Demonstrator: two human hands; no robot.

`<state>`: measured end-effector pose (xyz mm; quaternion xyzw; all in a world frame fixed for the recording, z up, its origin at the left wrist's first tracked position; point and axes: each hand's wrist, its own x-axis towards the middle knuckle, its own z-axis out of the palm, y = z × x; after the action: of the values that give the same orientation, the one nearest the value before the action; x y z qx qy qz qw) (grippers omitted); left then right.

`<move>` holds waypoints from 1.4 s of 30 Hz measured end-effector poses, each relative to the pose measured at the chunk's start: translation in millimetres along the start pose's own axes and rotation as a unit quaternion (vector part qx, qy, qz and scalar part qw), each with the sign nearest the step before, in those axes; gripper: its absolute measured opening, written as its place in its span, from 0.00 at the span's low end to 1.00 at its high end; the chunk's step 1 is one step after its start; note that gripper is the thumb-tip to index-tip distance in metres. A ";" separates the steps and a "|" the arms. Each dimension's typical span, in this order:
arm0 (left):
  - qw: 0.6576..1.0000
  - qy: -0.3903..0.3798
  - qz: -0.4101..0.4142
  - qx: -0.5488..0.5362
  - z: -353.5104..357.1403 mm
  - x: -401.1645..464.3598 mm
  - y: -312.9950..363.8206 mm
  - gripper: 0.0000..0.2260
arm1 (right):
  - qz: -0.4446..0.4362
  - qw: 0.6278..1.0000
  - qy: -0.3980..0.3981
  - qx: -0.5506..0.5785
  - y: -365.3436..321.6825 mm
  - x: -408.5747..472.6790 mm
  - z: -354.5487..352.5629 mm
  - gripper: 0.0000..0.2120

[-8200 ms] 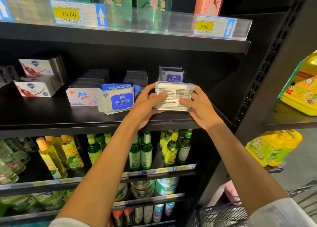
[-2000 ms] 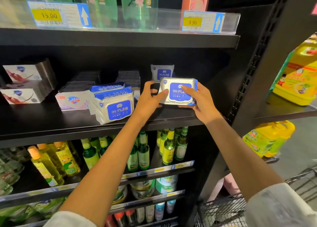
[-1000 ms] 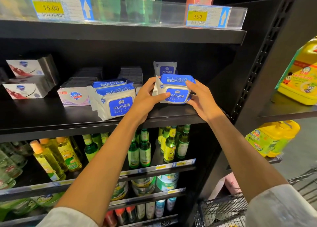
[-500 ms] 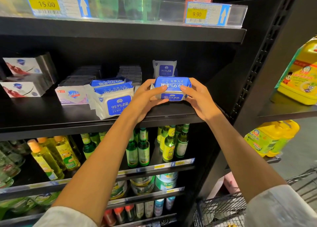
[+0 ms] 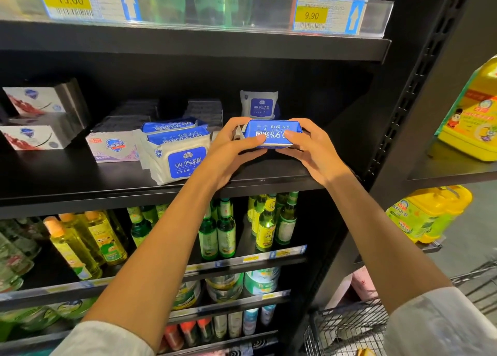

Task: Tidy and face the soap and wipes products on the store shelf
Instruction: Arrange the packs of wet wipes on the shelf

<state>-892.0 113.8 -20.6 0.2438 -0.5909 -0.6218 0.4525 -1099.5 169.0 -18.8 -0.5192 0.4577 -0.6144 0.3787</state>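
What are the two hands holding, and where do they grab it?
A blue wipes pack. The left hand grips its left end and the right hand its right end, thumbs on the blue top face.

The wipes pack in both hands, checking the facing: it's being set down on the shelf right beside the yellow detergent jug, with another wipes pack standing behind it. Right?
Not quite. In the head view, the wipes pack, held by the left hand and right hand, sits on the middle shelf; the yellow detergent jug is on a separate unit. The other pack does stand behind.

Black shelving (image 5: 188, 46) — grey floor (image 5: 478, 229)
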 end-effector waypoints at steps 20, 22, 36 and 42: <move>0.991 0.047 -0.088 -0.084 -1.3 2.8 2.6 0.19 | -0.049 0.998 -0.029 -0.005 0.9 -4.8 -2.4 0.22; 0.992 0.047 -0.085 -0.084 -2.0 4.4 1.4 0.21 | -0.040 0.998 -0.041 0.012 -0.5 -4.6 -1.5 0.26; 0.997 0.014 -0.028 -0.076 -1.2 6.0 1.2 0.31 | 0.050 0.997 0.015 0.051 -6.3 2.2 3.4 0.22; 0.993 0.026 -0.065 -0.091 -0.9 4.4 4.6 0.30 | 0.022 0.998 0.029 0.056 -6.5 0.3 1.1 0.24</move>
<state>-892.1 110.1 -15.3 0.2560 -0.5029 -0.6945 0.4464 -1098.3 170.5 -12.4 -0.4684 0.4447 -0.6457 0.4074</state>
